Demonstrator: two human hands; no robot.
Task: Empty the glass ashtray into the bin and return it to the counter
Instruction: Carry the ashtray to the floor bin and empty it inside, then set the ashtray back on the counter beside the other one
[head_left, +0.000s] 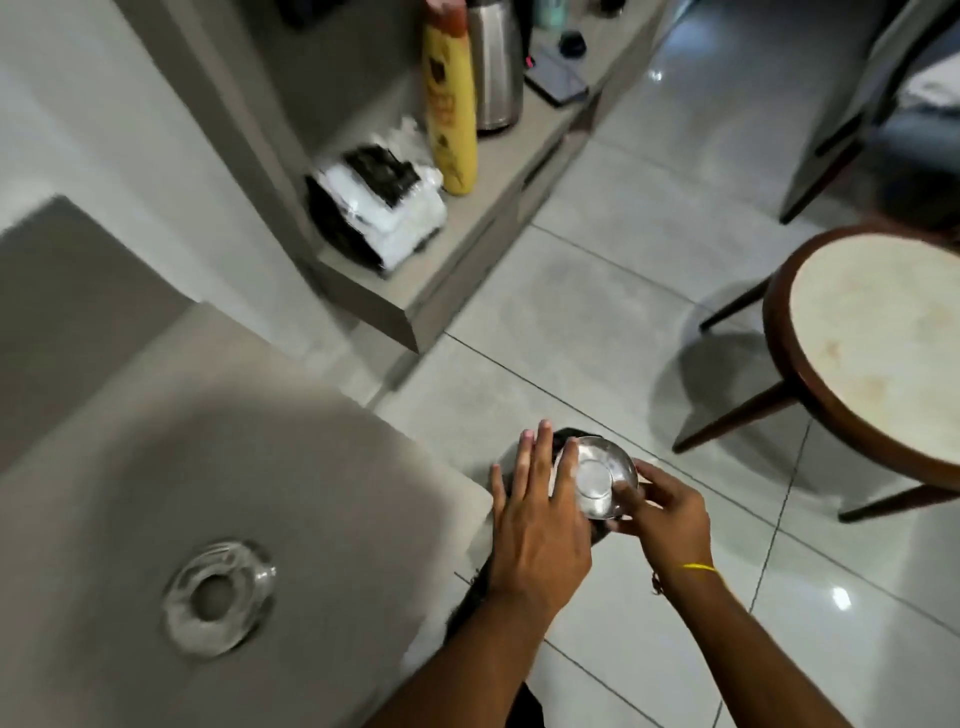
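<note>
The right hand (670, 512) pinches a small round shiny metal bowl (602, 480), tipped sideways, mouth facing up at the camera. The left hand (537, 514) lies flat beside it, fingers spread. A round clear glass ashtray (218, 597) sits flat on the grey tabletop (311, 467), far left.

A clear, colourless glass ashtray (219, 597) is sitting on a plain grey-beige counter (311, 467); a shiny silver bowl (602, 483) is showing a pale whitish centre; a thin yellow band (701, 568) is circling one wrist; a yellow bottle (451, 109) with brown markings and an orange-red top is standing beside a silver steel flask (496, 67); a black-and-white packet (379, 208) is lying nearby; glossy pale grey floor tiles (597, 312) are showing thin dark lines; a stool (878, 353) is showing a cream top with a dark brown rim.
</note>
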